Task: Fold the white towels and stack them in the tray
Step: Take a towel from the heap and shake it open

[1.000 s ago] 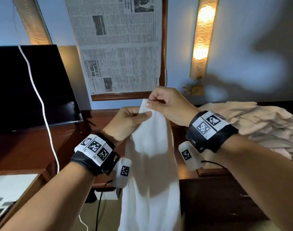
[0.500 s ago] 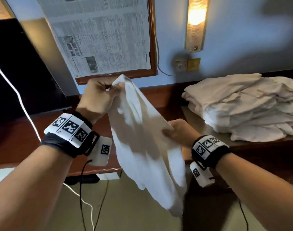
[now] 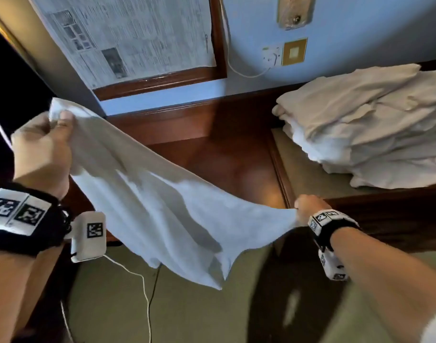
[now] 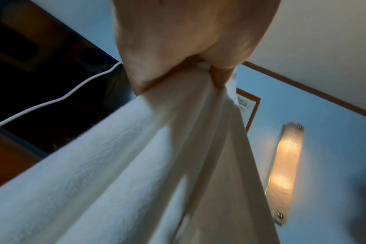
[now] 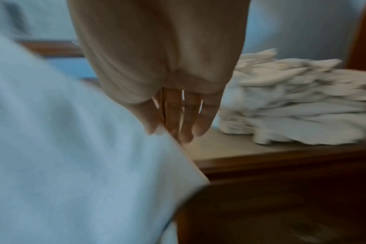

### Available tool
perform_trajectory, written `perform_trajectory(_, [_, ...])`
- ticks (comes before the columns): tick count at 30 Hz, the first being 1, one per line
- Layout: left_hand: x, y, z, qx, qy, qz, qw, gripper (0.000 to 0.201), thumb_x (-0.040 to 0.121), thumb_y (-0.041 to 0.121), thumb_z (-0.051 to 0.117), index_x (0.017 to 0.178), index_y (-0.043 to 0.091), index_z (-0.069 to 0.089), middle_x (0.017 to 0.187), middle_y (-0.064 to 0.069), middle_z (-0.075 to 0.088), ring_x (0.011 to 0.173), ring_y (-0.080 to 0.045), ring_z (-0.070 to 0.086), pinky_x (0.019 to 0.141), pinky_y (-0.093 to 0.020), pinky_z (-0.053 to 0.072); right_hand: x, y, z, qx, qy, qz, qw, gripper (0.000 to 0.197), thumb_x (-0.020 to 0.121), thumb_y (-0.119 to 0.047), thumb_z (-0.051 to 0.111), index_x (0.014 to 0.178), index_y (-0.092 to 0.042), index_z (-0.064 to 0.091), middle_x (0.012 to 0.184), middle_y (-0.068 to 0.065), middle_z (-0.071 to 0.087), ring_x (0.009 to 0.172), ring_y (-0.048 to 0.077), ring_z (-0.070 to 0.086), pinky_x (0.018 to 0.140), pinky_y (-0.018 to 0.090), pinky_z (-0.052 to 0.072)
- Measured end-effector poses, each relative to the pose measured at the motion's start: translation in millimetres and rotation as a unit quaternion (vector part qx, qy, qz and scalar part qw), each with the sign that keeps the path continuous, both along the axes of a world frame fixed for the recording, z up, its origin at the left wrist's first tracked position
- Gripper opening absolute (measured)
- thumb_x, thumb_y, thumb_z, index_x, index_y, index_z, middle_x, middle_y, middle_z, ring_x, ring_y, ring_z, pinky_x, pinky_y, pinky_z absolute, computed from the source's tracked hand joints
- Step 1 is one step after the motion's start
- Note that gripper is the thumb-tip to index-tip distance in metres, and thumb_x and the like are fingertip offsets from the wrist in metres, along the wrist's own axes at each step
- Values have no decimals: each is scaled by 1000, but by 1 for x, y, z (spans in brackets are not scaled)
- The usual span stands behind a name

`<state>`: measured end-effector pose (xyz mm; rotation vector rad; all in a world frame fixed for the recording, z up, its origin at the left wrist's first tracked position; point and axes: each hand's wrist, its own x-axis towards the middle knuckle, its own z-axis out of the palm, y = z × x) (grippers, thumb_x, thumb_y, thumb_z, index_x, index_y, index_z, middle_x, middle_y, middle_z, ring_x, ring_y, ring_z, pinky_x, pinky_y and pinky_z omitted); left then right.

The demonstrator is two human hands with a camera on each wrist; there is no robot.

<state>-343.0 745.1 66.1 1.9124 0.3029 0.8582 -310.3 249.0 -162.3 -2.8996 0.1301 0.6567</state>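
The desk [image 3: 226, 154] fills the middle of the head view, dark wood running from centre to right. On it, at the right of the frame, the tray [image 3: 298, 167] shows its pale floor and wooden rim, and a heap [image 3: 375, 125] of white towels sits in its far right part, loosely layered rather than squared.

The towel [image 3: 167, 201] in hand is stretched in the air from the upper left to the lower right of the frame, in front of the desk, with its lower edge sagging toward the floor at bottom centre. It touches neither desk nor tray.

The left hand [image 3: 42, 154], at the left edge, is closed around one bunched corner; the left wrist view shows cloth gathered in the fist with thumb and fingers curled round it. The right hand [image 3: 308, 206], at lower right just beside the tray's near rim, holds the opposite end. In the right wrist view its fingers [image 5: 186, 118] lie nearly straight along the cloth edge, so the hold looks like a light pinch between thumb and fingers, though blur hides the contact itself.

The step looks like spreading the towel before the first fold. To do it well, the left hand should probably let the bunch slip until only the corner is held, both hands level out, and the top edge be drawn taut so the sagging half hangs flat. Then corners can meet cleanly. The light hold on the right may slip if pulled hard.
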Motion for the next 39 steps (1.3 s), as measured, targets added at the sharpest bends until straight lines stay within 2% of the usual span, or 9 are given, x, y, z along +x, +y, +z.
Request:
perform_trajectory(3, [-20,-74,6,14,16,-108,994,23,98,35,61,82,22,69,70,13,64,65,-3,57,58,-21,47,3,62,37,157,-121,79,977,18,89,-23,54,91,-19,72,95,2,72,90,23,65,78,32,51])
perform_trajectory(7, [-11,-111,-9,83,67,-182,977,22,99,29,60,84,17,70,69,11,65,68,-8,55,64,-28,46,-15,154,119,438,-257,199,838,10,88,-20,68,83,-15,74,75,-4,71,67,4,58,66,15,42])
perform_trajectory(11, [-6,-124,-5,98,58,-248,962,27,95,29,58,91,6,73,91,-16,72,83,-25,63,79,-46,52,-21,205,166,520,-296,188,779,21,86,-31,71,76,-14,64,68,-5,61,64,15,55,63,31,45])
perform_trajectory(16, [-10,-117,9,64,34,-287,955,18,100,11,62,99,1,76,97,-3,77,95,-15,70,93,-35,52,-13,232,186,543,-377,108,742,15,86,-23,71,76,-16,63,66,-9,58,64,19,55,63,41,49])
perform_trajectory(23, [-6,-100,20,48,-3,-310,950,19,97,16,61,92,26,77,94,0,77,87,-11,67,86,-36,51,-19,243,209,620,-371,72,688,2,91,-16,69,91,-14,66,81,-6,66,60,10,62,58,36,52])
perform_trajectory(26, [-4,-98,23,37,-2,-319,947,22,94,23,60,84,33,78,86,5,76,81,-11,65,80,-34,51,-16,242,212,604,-388,76,692,6,91,-14,65,93,-20,64,86,-10,65,66,12,61,64,36,49])
perform_trajectory(31, [-4,-107,29,55,2,-358,932,27,102,11,57,83,20,73,79,10,72,76,-6,62,75,-26,49,-23,235,220,580,-369,33,725,8,81,-29,68,84,-25,62,79,-5,64,71,20,60,68,44,54])
perform_trajectory(37, [-4,-118,31,73,9,-359,931,35,102,17,58,67,21,58,65,11,55,62,-6,47,58,-24,41,-43,217,224,632,-301,38,713,11,98,-12,61,93,-5,54,68,10,57,44,11,49,40,25,41])
perform_trajectory(39, [-4,-116,32,75,20,-346,935,40,100,20,62,61,21,52,59,12,49,55,-5,43,53,-22,38,-51,213,202,627,-229,58,742,13,98,-10,60,101,2,54,70,13,61,45,9,51,39,23,39])
